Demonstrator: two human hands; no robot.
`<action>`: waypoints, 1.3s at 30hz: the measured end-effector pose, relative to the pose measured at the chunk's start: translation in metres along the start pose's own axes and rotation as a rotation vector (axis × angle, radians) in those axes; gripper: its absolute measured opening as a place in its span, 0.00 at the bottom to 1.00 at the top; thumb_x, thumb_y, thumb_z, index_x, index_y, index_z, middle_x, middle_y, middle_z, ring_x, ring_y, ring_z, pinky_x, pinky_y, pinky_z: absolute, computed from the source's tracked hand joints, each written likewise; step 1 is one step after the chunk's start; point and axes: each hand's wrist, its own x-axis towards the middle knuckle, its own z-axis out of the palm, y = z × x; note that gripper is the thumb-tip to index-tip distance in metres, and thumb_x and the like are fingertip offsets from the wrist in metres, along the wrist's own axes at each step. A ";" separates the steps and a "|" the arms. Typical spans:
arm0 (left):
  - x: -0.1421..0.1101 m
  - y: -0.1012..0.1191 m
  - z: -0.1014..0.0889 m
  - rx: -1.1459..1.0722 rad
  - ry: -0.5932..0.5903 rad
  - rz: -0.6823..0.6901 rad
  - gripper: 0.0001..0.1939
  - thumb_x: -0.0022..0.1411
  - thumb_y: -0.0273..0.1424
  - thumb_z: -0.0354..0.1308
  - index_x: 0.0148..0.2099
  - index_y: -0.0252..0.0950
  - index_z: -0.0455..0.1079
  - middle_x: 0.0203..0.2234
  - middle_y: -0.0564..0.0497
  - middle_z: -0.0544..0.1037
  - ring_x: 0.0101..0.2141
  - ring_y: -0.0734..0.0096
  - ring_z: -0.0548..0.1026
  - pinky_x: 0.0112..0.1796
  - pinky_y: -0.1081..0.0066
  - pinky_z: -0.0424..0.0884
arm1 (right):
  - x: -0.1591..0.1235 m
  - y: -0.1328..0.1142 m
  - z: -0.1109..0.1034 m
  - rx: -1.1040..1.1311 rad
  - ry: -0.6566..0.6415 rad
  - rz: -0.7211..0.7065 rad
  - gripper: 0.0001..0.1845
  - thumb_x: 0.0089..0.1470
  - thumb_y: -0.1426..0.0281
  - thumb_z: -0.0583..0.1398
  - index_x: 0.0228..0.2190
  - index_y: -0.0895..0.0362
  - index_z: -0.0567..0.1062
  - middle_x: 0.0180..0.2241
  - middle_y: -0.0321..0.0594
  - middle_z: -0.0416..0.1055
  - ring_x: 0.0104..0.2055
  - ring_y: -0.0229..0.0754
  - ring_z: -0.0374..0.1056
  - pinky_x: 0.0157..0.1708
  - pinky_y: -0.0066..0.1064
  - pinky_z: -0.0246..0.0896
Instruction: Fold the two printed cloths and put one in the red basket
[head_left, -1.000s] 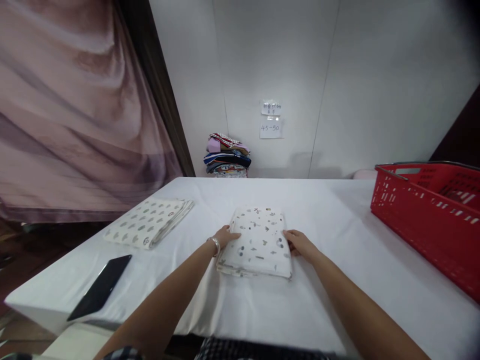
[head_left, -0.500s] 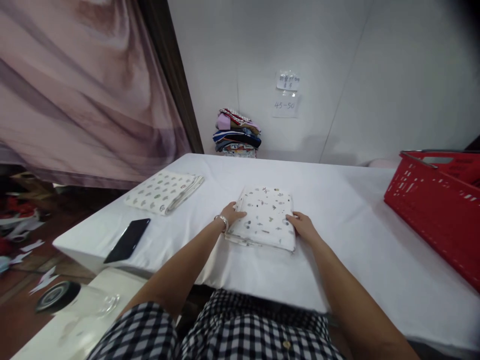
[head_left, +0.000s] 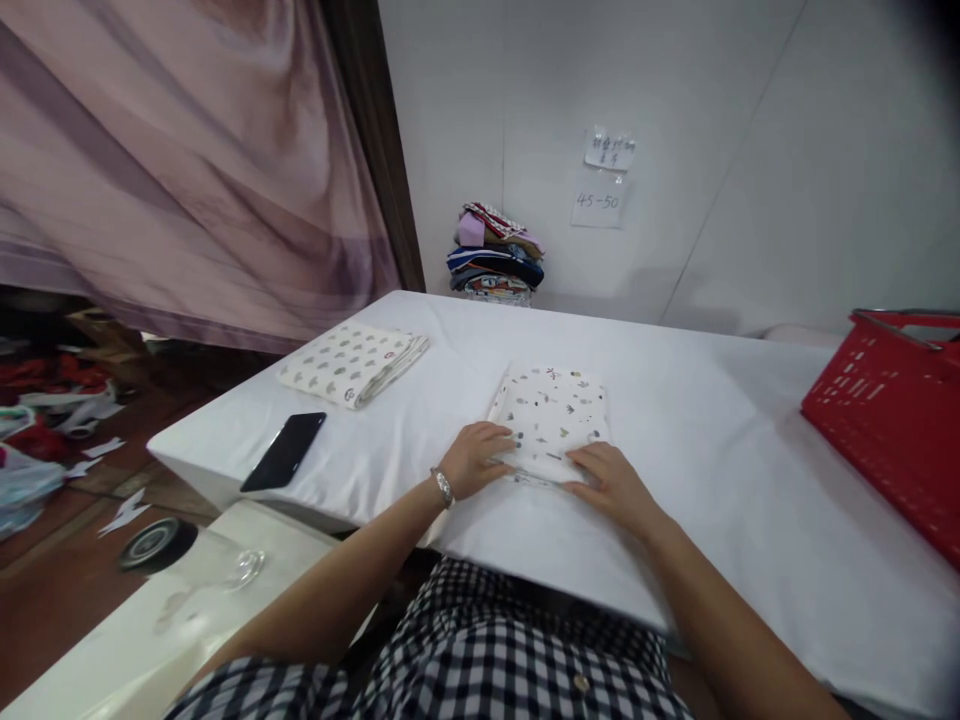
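A white folded cloth (head_left: 555, 410) printed with small plants and shapes lies flat on the table in front of me. At its near left corner, my left hand (head_left: 474, 460), with a silver bracelet at the wrist, has its fingers on top and thumb at the near edge. My right hand (head_left: 609, 485) takes the near right corner in the same way, fingers above and thumb along the edge. Both hands pinch the cloth's near side. Further left lies another folded cloth (head_left: 341, 362), cream with a grey-green print, untouched.
A white-covered table (head_left: 720, 480) spans the view. On its left lies a black phone (head_left: 285, 452); a red plastic basket (head_left: 892, 420) stands at the right. Stacked fabrics (head_left: 496, 255) rise behind the table by the wall. A clear bottle with a black cap (head_left: 161, 545) is at lower left.
Both hands have slid from the cloth's left and right sides to its near edge. The whole view has shifted, so the table's contents sit further right.
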 end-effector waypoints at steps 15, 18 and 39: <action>-0.005 -0.009 0.004 -0.166 -0.149 -0.173 0.12 0.60 0.38 0.50 0.42 0.43 0.73 0.43 0.51 0.75 0.47 0.68 0.69 0.51 0.61 0.61 | 0.000 -0.005 0.006 0.059 -0.061 0.129 0.15 0.58 0.63 0.50 0.42 0.51 0.72 0.40 0.41 0.70 0.43 0.43 0.64 0.43 0.36 0.61; -0.004 -0.008 0.006 -0.191 -0.151 -0.202 0.13 0.61 0.38 0.49 0.42 0.43 0.73 0.43 0.51 0.75 0.47 0.68 0.68 0.50 0.61 0.62 | 0.000 -0.005 0.007 0.052 -0.062 0.135 0.15 0.58 0.63 0.50 0.42 0.50 0.73 0.40 0.41 0.70 0.43 0.43 0.64 0.43 0.36 0.61; -0.001 0.034 0.006 0.092 -0.039 -0.065 0.11 0.60 0.35 0.51 0.43 0.43 0.71 0.45 0.49 0.72 0.46 0.65 0.66 0.49 0.58 0.59 | 0.002 -0.011 0.008 0.144 -0.031 0.244 0.16 0.58 0.62 0.50 0.35 0.51 0.76 0.37 0.39 0.70 0.40 0.41 0.64 0.40 0.33 0.61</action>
